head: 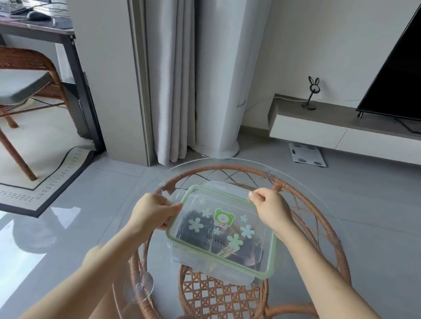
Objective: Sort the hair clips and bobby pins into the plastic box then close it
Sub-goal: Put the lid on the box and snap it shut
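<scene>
My hands, left (154,212) and right (269,203), pinch the green-rimmed clear plastic lid (222,229) by opposite edges, aligning it over the box.

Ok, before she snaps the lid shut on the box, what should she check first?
1. Lid over the box: ok, it covers it, slightly askew.
2. Both hands holding the lid: ok, left hand at the left edge, right hand at the far corner.
3. Clips and pins inside: ok, dark and tan ones show through the lid.
4. Nothing poking over the rim: cannot tell.
5. Side latches clear: cannot tell.
6. Box sitting flat on the glass table: ok.
</scene>
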The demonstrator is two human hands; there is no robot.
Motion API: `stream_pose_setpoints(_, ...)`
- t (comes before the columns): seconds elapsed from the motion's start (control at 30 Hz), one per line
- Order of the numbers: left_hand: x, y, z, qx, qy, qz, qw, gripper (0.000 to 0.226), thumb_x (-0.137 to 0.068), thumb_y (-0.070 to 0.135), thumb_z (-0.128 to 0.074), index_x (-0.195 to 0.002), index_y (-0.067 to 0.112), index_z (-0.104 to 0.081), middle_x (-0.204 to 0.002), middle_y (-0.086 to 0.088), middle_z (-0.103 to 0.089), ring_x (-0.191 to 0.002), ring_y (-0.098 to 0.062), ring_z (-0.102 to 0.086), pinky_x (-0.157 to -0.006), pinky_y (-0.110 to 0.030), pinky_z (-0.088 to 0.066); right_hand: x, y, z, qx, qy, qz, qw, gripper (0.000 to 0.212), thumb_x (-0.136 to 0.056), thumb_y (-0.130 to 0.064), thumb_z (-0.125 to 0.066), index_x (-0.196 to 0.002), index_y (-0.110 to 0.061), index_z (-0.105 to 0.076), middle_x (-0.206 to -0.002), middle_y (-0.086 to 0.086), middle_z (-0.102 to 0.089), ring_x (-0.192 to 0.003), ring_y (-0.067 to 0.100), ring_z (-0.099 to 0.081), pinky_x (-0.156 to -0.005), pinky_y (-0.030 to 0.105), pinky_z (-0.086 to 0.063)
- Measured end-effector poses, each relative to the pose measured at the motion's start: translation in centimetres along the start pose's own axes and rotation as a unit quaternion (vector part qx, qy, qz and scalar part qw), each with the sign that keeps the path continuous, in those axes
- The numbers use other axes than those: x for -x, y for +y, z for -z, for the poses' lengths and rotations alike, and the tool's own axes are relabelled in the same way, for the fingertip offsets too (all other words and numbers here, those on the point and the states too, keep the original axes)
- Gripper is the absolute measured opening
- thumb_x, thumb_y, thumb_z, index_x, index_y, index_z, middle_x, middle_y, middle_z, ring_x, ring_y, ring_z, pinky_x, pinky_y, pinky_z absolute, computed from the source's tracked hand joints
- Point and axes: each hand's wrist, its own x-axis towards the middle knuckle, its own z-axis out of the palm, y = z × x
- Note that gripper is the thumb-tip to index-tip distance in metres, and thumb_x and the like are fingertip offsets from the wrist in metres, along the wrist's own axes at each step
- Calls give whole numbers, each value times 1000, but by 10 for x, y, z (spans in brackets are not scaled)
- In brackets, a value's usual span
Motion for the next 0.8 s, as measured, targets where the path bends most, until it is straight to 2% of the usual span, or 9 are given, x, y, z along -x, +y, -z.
stream_pose_setpoints(0.07,0,0,-2,-8,1,12,1000,32,-81,18,-68,-53,9,-58,-56,-5,-61,-47,-14,-60,-63,-29,-60,-3,3,-5,3,-12,-2,1000,26,-95,-32,-45,-96,-14,-64,-103,6,-68,-96,27,-59,-74,31,-42)
stream_pose_setpoints(0.13,-1,-1,-2,-6,0,19,1000,31,-82,18,-67,-53,10,-58,-56,-5,-62,-50,-17,-60,-66,-31,-60,-5,4,-9,3,-16,3,1000,26,-95,-31,-45,-97,-13,-64,-104,6,-68,-96,27,-59,-77,32,-44)
stream_pose_setpoints(0.27,-1,-1,0,-3,-12,26,1000,27,-83,19,-66,-59,7,-61,-59,-6,-65,-47,-13,-61,-54,-22,-57,-10,7,-10,-11,-29,14,999,27,-95,-31,-45,-98,-11,-64,-105,7,-67,-98,27,-59,-82,35,-46)
stream_pose_setpoints(0.4,3,-4,2,29,-29,43,998,21,-83,15,-67,-71,-2,-65,-62,-11,-66,-40,-9,-62,-47,-20,-56,-10,5,-10,-10,-49,26,998,28,-95,-30,-46,-98,-10,-64,-105,8,-67,-98,26,-58,-86,39,-47)
stream_pose_setpoints(0.6,5,-5,3,50,-34,46,997,20,-84,14,-66,-74,-4,-66,-59,-8,-65,-44,-10,-63,-52,-23,-59,-10,7,-12,-8,-53,27,998,27,-96,-31,-44,-99,-11,-63,-106,7,-66,-100,27,-58,-89,43,-47)
stream_pose_setpoints(0.8,3,-6,0,49,-43,54,996,21,-84,15,-66,-68,1,-61,-60,-9,-64,-51,-16,-63,-56,-25,-60,-9,10,-10,-5,-46,29,998,25,-95,-32,-46,-95,-13,-62,-99,5,-65,-98,28,-59,-86,42,-48)
